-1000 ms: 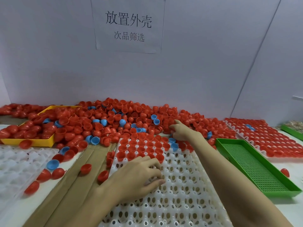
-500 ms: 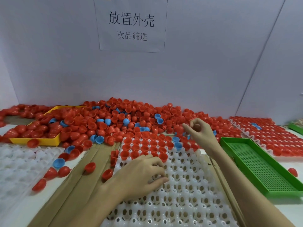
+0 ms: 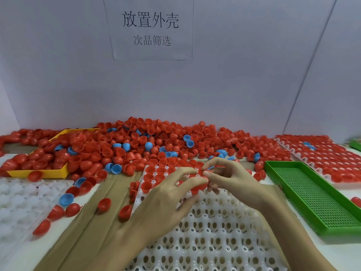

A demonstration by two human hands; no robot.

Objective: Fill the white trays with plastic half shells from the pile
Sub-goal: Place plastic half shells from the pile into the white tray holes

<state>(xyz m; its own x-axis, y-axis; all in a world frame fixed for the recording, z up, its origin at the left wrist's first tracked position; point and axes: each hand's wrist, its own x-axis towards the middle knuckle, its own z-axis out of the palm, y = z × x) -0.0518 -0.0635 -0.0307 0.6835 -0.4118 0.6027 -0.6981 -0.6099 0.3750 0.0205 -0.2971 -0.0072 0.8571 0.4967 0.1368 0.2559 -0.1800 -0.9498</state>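
Observation:
A big pile of red and blue plastic half shells (image 3: pixel 148 141) lies along the back wall. In front of me is a white tray (image 3: pixel 214 241); its far rows hold red shells and its near cups are bare. My left hand (image 3: pixel 166 202) reaches over the filled rows, its fingers curled round a red half shell (image 3: pixel 200 187). My right hand (image 3: pixel 234 180) meets it fingertip to fingertip, with thumb and forefinger pinching a small shell I can barely see.
A yellow tray (image 3: pixel 39 173) heaped with shells sits at the left, with another white tray (image 3: pixel 19 196) in front of it. Loose shells lie on the cardboard strip (image 3: pixel 101 208). A green mesh tray (image 3: pixel 312 196) and a filled white tray (image 3: pixel 332 159) are at the right.
My right hand has drawn back from the pile to the tray's filled rows. My left hand has lifted off the tray and reached forward to meet it.

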